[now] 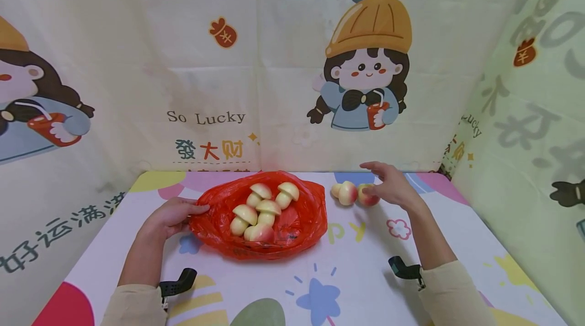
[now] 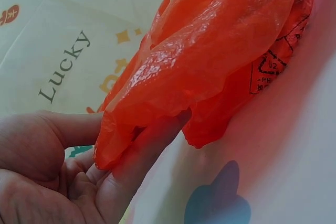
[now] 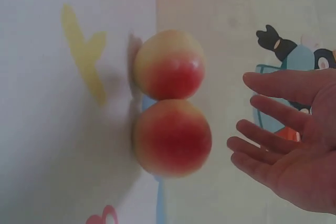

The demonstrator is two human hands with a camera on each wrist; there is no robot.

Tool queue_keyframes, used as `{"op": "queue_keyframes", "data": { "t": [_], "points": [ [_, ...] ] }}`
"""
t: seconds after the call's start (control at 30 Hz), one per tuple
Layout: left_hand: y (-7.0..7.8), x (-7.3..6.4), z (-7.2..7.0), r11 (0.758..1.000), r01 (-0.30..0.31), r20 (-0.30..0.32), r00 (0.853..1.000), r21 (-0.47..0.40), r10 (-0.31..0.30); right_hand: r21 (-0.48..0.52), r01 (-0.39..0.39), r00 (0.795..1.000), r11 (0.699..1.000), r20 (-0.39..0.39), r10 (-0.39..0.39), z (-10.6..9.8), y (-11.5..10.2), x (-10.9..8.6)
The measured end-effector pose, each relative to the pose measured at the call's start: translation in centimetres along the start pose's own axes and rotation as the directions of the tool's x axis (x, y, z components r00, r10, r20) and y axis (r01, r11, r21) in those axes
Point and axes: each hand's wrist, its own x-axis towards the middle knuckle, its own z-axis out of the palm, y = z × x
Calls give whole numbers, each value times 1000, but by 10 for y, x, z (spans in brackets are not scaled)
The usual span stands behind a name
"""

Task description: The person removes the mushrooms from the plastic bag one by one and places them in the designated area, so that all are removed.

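A red plastic bag (image 1: 219, 237) lies spread on the table with its mouth facing up. Inside it are several pale toy mushrooms (image 1: 268, 207) and a toy peach (image 1: 261, 233) with a pink blush. My left hand (image 1: 171, 216) pinches the bag's left edge between thumb and fingers; in the left wrist view the folded film (image 2: 157, 82) passes between them. My right hand (image 1: 388, 184) is held over the right-hand peach (image 1: 367, 196), fingers extended and holding nothing. In the right wrist view two blushed peaches (image 3: 173, 137) stand side by side, a gap away from the fingertips.
Another peach (image 1: 348, 193) with a small pale piece (image 1: 335, 190) beside it sits right of the bag. Patterned cloth (image 1: 283, 77) with cartoon figures hangs behind the table's back edge. The tabletop (image 1: 361, 275) carries printed colourful shapes. A dark camera mount is worn on each wrist.
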Motion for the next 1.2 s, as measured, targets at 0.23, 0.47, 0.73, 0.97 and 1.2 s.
{"op": "queue_keyframes", "data": {
  "t": [0.23, 0.47, 0.73, 0.97, 1.2],
  "points": [
    [1, 0, 0, 1000, 10, -6, 1000, 1, -10, 45, -8, 999, 999, -49, 10, 2, -14, -1],
    [2, -2, 0, 1000, 9, -6, 1000, 0, -9, 97, 53, 996, 994, -71, -46, 8, -29, -2],
    [2, -3, 1, 1000, 13, -13, 1000, 5, -13, 124, 101, 993, 987, -77, -92, 19, -39, -2],
    [2, -3, 2, 1000, 9, -14, 1000, 10, -9, 163, 137, 990, 977, -42, -132, 28, -45, -2],
    [0, -3, 1, 1000, 10, -15, 1000, 19, -9, 216, 195, 980, 957, -2, -200, 37, -53, -3]
  ]
}}
